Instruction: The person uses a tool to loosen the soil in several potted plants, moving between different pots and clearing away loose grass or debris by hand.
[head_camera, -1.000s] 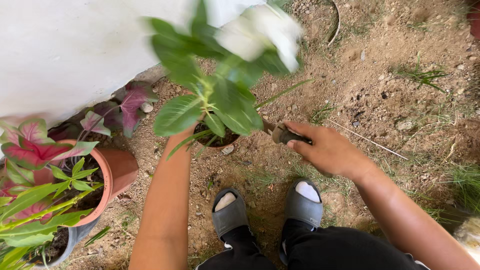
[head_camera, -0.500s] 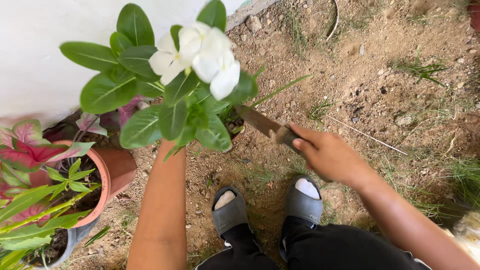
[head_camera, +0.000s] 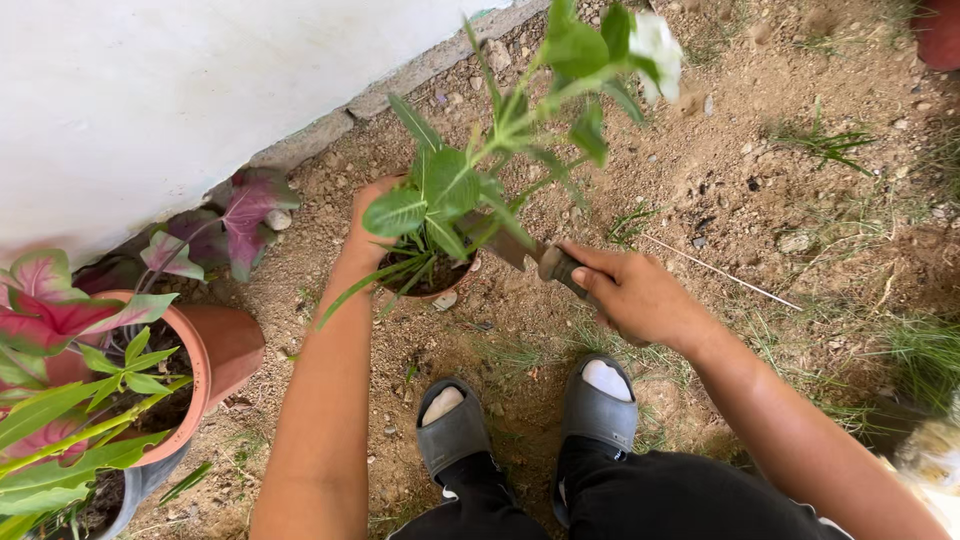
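Head view: your left hand (head_camera: 368, 215) reaches forward with the arm extended, its fingers curled around the far rim of a small pot (head_camera: 432, 282) that sits on the bare soil (head_camera: 760, 150) near the white wall (head_camera: 180, 90). Your right hand (head_camera: 630, 293) is closed in a fist on the handle of a trowel (head_camera: 535, 258), whose long axis runs up-left, blade pointing into the pot. The flowering plant (head_camera: 520, 130) leans up-right, its white bloom farthest from you.
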